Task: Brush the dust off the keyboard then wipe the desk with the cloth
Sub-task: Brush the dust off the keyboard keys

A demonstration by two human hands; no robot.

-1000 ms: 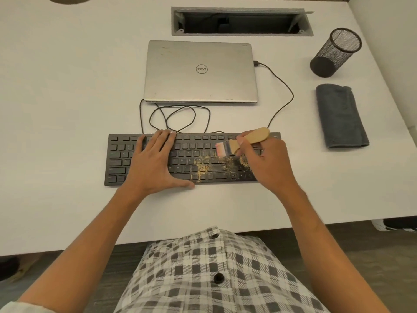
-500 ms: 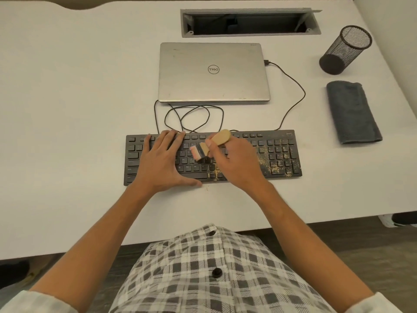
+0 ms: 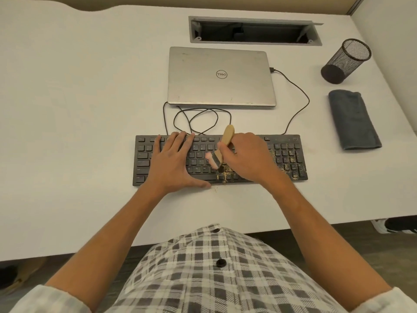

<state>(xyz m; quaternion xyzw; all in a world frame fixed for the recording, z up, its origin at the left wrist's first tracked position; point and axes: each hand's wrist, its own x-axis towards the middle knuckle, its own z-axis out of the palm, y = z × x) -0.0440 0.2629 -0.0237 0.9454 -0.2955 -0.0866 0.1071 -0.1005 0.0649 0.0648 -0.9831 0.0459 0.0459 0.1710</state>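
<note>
My right hand has its fingers curled round the brush, holding it by the wooden handle. Handle now stands steeper, tip pointing away from me; half a second ago it lay more sideways. Bristles touch the keys mid-keyboard, a bit lower than before. My left hand lies flat on the keyboard, fingers straight and spread, thumb at the near edge, same spot as earlier, holding nothing. Tan dust sits on the keys under the bristles and at the near edge below them; more dust speckles the number pad at the right end, unchanged. Keyboard sits on the white table, near the front middle. Cable loops just behind it. Closed laptop behind that. Grey cloth, folded, lies on the table well right of the keyboard, untouched. Mesh cup stands behind the cloth. Cable slot at the far edge.
</note>
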